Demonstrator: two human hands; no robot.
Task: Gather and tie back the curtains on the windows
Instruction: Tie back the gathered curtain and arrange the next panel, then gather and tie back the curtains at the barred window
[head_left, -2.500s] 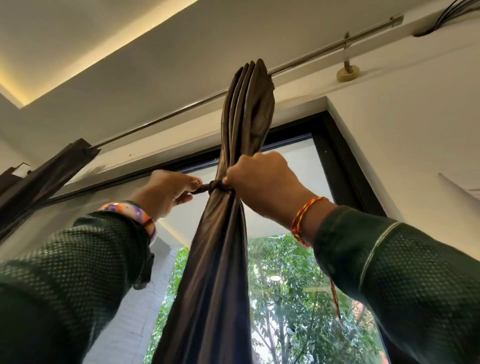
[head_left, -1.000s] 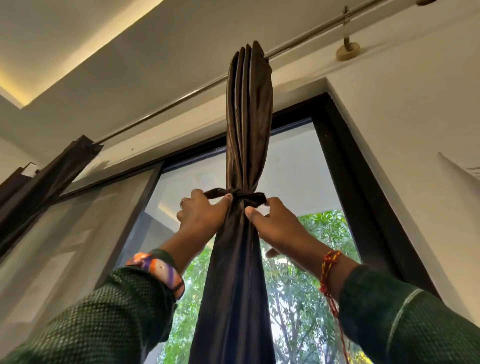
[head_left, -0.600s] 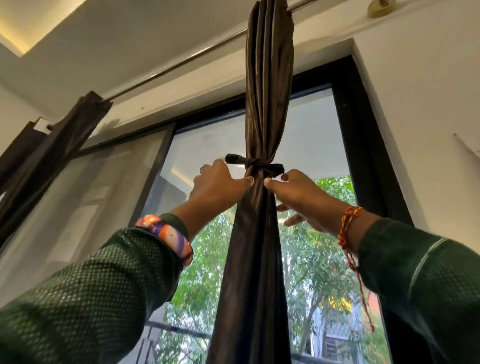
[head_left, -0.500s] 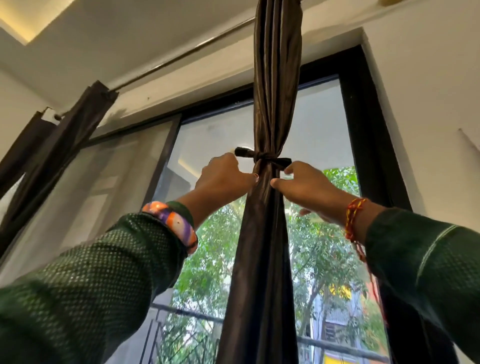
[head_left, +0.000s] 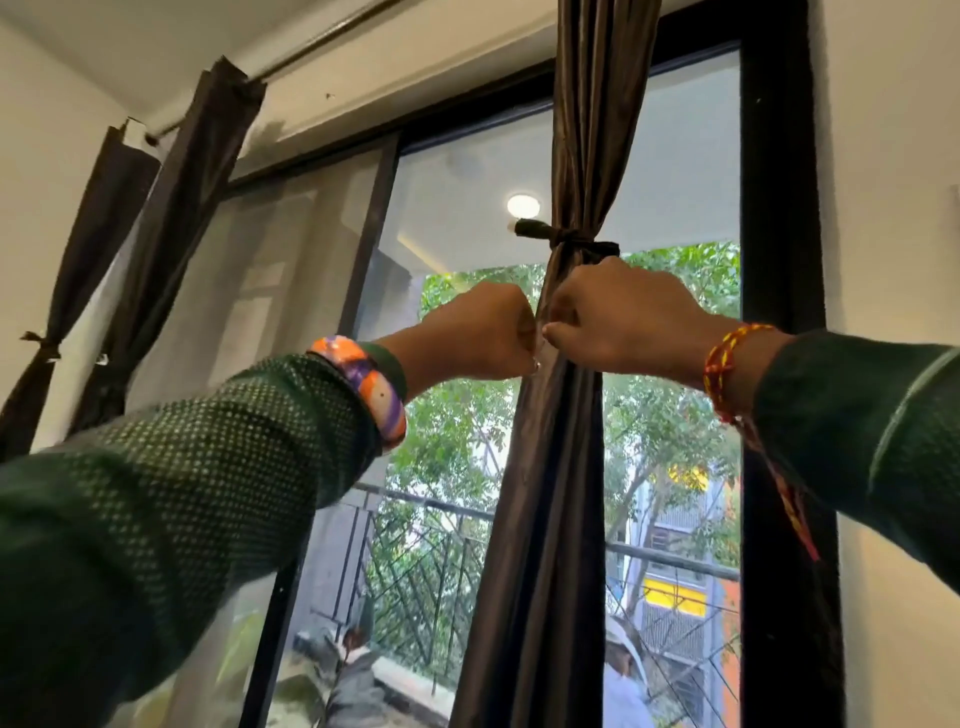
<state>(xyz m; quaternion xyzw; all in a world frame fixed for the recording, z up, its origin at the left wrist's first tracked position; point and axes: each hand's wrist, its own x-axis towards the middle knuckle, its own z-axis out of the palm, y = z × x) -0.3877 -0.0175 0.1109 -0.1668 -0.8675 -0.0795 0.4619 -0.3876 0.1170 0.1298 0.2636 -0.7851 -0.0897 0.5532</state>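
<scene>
Honestly, w/ both your left hand (head_left: 475, 332) & right hand (head_left: 618, 317) fisted on the curtain (head_left: 550, 493) below the tie (head_left: 569, 243), a hard tug risked loosening it

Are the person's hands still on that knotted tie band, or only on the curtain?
Apart from the tie. The head view shows the left hand and right hand gripping the curtain below it.

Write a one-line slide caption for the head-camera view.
Both hands, left and right, grip the gathered brown curtain just below its knotted tie.
</scene>
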